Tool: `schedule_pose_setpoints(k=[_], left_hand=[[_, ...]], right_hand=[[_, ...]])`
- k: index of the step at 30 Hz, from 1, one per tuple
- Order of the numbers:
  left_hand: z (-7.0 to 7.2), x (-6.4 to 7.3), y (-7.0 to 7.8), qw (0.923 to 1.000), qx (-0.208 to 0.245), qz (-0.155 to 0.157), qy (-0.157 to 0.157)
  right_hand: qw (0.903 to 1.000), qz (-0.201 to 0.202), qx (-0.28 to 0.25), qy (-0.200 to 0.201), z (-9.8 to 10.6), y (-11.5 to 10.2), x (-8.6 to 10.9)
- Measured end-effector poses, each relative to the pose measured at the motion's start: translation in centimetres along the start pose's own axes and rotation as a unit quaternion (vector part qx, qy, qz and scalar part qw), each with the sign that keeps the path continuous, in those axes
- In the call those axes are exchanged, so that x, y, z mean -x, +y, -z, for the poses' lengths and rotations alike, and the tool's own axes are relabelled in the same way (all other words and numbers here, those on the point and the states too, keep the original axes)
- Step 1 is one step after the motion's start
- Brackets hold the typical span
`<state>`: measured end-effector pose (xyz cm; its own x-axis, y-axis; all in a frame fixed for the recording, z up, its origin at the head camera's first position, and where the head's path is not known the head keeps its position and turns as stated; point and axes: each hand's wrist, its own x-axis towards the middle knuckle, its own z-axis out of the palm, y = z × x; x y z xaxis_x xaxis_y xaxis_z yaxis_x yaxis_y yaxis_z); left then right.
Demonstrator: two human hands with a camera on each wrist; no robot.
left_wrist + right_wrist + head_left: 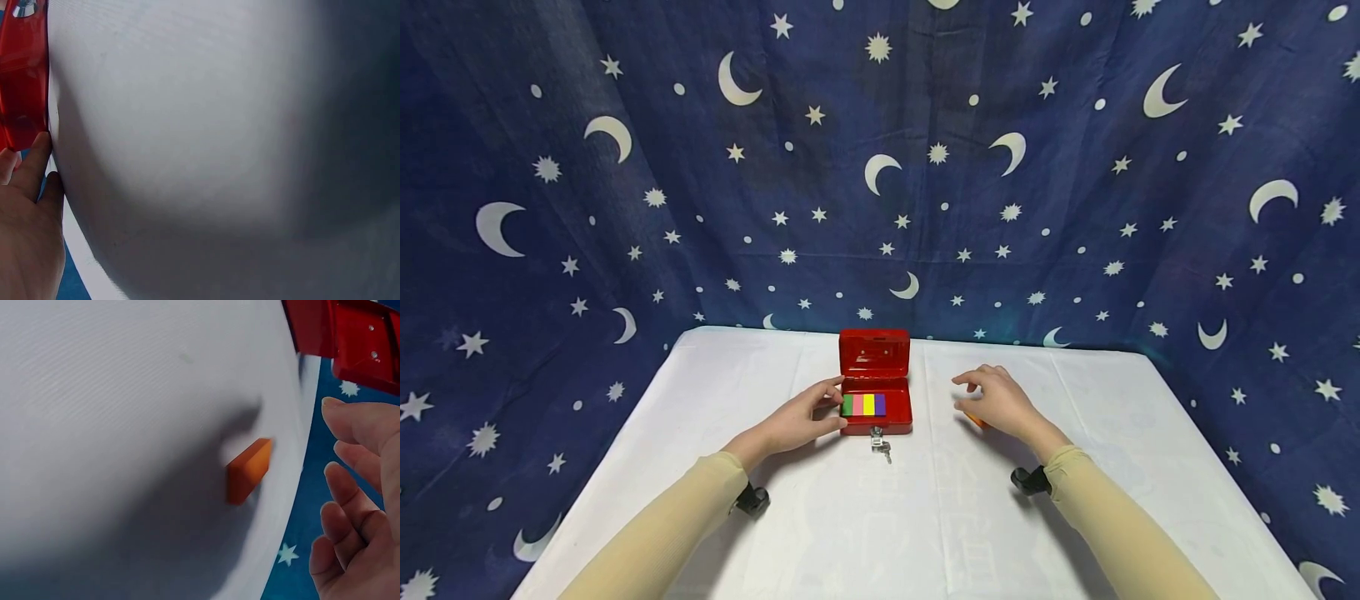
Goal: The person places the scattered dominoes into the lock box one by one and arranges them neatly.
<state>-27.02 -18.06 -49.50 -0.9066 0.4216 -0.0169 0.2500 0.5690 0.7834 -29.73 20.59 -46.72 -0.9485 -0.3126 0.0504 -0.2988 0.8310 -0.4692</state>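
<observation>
A small red metal cash box stands with its lid raised. Inside, at the left, lies a row of coloured blocks: green, pink, yellow and purple. My left hand is at the box's left side, its fingertips touching the wall and its fingers relaxed. To the right of the box, my right hand hovers with loosely bent fingers and holds nothing. Below it an orange block lies on the table, apart from the fingers in the right wrist view; in the head view the hand mostly hides it.
Keys hang from the lock at the box's front. White cloth covers the table. Behind it hangs a dark blue curtain with moons and stars. Each wrist carries a black camera mount.
</observation>
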Motion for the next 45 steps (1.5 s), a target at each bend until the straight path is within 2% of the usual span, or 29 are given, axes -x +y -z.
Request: schedule_pose_setpoints(k=[7, 17, 30, 45], left_hand=[[0.0, 0.0, 0.0, 1.0, -0.002, -0.003, -0.001], [0.1, -0.1, 0.0, 1.0, -0.001, -0.006, -0.003], [0.1, 0.0, -0.1, 0.9999, 0.001, -0.014, -0.006], [0.0, -0.1, -0.4, 1.0, -0.007, 0.0, -0.002]], right_hand=[[0.9999, -0.004, 0.004, -0.014, -0.1, 1.3, 0.7], [0.9995, 0.015, 0.001, -0.029, -0.1, 2.9, 1.5], [0.9982, -0.008, -0.005, -0.059, -0.1, 3.5, 2.1], [0.997, 0.005, 0.0, -0.077, 0.0, 3.8, 2.2]])
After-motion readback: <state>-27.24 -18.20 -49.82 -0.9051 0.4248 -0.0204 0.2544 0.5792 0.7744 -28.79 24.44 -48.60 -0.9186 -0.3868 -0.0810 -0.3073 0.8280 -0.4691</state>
